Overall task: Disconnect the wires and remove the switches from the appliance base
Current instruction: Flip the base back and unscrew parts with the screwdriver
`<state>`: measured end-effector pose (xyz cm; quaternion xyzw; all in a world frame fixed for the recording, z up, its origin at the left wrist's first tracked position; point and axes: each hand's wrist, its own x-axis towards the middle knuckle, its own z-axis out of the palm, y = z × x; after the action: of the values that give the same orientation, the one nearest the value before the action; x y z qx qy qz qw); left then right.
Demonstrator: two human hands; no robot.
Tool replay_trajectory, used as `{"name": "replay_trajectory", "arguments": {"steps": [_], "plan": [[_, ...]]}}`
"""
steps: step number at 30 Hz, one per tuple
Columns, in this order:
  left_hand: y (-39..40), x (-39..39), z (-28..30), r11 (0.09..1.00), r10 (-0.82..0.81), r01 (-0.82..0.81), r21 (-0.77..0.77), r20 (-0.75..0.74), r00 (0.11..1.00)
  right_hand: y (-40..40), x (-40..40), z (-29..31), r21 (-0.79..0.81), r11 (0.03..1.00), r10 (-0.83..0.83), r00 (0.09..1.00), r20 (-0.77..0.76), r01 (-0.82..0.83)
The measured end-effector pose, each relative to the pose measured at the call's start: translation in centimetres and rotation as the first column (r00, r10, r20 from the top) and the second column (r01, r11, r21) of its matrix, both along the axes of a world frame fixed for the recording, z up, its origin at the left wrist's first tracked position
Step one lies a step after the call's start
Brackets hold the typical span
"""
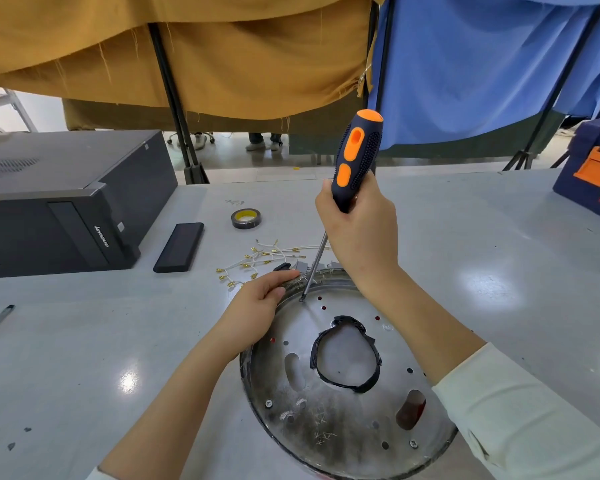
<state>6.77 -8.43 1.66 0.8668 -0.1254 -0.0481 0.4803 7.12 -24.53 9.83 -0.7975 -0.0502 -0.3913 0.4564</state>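
You had the round metal appliance base lying flat near the front edge of the table, right under your arms. Your right hand was wrapped tight around the low end of the screwdriver handle. The long shaft ran down and a little to your left, and its tip sat on a screw close to the far rim of the base.

That screw was the thing to watch. It lay just below your right hand and right beside your left hand, so the tool stood almost straight up over it (only leaning a bit). The switches sat at the far rim, just past the tip.

Your left hand gripped the far left rim of the base, fingers curled over the edge and reaching toward the switches. It looked like it was holding the base so it would not spin.

The loose white wires with gold ends lay on the table just past the base, toward the middle. So the wires seemed to be off already, and I think the switches were next.
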Motion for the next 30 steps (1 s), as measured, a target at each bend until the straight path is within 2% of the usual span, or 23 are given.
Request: {"name": "replay_trajectory", "arguments": {"steps": [9,13,18,30], "plan": [[0.2,0.3,-0.2,1.000,-0.031,0.031,-0.003,-0.004,1.000,0.1,0.1,0.0,-0.009,1.000,0.006,1.000,0.008,-0.006],[0.2,0.8,1.1,0.994,-0.106,0.108,0.034,-0.039,0.994,0.2,0.2,0.2,-0.009,1.000,0.016,1.000,0.016,-0.016],[-0.7,1.3,1.7,0.987,-0.155,0.152,0.059,0.035,0.987,0.4,0.5,0.2,-0.007,0.999,0.043,0.999,0.027,-0.043],[-1.0,1.8,1.1,0.989,-0.150,0.148,0.027,0.085,0.985,0.6,0.5,0.3,-0.053,0.998,0.036,0.999,0.031,-0.034]]}}
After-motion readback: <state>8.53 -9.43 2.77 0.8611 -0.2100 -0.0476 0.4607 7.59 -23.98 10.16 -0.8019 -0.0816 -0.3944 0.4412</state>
